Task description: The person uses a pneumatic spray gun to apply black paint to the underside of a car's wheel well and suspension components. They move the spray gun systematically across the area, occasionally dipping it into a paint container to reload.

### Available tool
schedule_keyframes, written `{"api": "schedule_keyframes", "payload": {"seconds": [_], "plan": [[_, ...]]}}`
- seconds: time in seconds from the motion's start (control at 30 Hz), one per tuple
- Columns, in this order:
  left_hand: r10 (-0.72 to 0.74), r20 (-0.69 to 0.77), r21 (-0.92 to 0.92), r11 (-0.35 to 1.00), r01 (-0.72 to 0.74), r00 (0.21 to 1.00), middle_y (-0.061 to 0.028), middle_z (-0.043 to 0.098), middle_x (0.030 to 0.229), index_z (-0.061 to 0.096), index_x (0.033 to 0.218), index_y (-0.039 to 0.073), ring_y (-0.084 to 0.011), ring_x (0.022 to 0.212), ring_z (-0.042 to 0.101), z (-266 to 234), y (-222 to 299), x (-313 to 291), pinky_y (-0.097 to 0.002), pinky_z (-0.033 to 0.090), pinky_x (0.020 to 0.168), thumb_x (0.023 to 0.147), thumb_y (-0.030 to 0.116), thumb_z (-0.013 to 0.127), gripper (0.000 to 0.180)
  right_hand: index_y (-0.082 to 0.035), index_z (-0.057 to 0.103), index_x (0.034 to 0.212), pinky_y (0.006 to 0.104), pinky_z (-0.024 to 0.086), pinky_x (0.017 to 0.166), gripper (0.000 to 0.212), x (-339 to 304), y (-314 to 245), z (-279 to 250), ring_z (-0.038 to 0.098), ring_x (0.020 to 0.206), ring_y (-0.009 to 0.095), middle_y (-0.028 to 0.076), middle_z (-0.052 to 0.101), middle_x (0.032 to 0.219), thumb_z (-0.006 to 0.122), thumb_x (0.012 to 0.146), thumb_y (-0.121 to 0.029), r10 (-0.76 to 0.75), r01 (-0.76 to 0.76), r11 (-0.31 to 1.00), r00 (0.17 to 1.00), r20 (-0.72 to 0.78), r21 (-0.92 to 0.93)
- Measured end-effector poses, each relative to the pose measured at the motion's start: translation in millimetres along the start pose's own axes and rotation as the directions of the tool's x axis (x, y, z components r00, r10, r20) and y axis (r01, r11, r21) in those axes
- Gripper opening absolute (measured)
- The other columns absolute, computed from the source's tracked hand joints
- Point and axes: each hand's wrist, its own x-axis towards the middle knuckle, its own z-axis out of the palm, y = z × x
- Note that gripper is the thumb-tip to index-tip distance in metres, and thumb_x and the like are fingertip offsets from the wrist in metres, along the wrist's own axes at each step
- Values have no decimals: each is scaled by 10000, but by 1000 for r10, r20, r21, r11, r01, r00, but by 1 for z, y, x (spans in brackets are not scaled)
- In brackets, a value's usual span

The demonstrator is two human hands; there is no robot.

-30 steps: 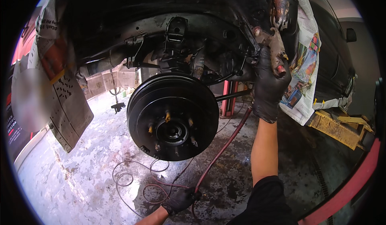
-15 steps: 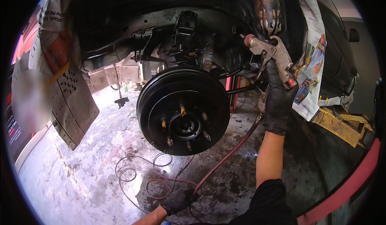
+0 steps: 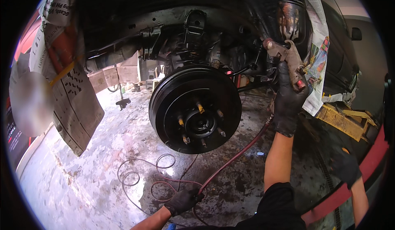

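As right hand (image 3: 289, 108) grips spray gun (image 3: 294, 62), left hand (image 3: 180, 201) clasps hose (image 3: 235, 160); floor (image 3: 94, 168) lies open below drum rim (image 3: 194, 150).

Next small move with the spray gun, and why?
Probably ease the spray gun slightly left into the wheel well: the right hand grips it with its nozzle end facing that way, newspaper masking hangs just to its right, and the left hand holds the red hose, which runs below the brake drum in view.

Right hand (image 3: 289, 102) gripping spray gun (image 3: 293, 61), upper right of brake drum (image 3: 181, 94). Left hand (image 3: 184, 201) on red hose (image 3: 246, 148) below drum. Co-worker's hand (image 3: 346, 166) lower right of drum.
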Motion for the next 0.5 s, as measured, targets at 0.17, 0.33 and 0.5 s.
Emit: {"api": "schedule_keyframes", "payload": {"seconds": [0.17,0.33,0.5], "plan": [[-24,-17,51,998,25,1000,-229,689,877,689,1124,95,-423,845,683,-6,-15,-22,-486,530,729,969,400,594,355,19,667,1174,330,489,943,297,-20,-19,14,639,1057,166,96,682,1183,724,930,-140,-58,62,997,995,81,-54],[4,-69,-23,1000,-5,998,-230,687,864,686,1120,83,-427,840,682,-6,-33,-39,-479,531,731,961,371,611,338,16,663,1177,329,485,956,284,-36,-30,30,641,1070,165,89,684,1183,718,928,-110,-24,8,994,989,147,110],[4,-98,-10,1000,-5,995,-228,682,838,681,1090,74,-424,820,682,-10,-42,-51,-475,528,714,963,371,615,330,5,680,1155,320,486,952,264,-46,-39,40,644,1061,160,78,690,1168,726,922,-110,-63,39,989,983,174,142]]}}
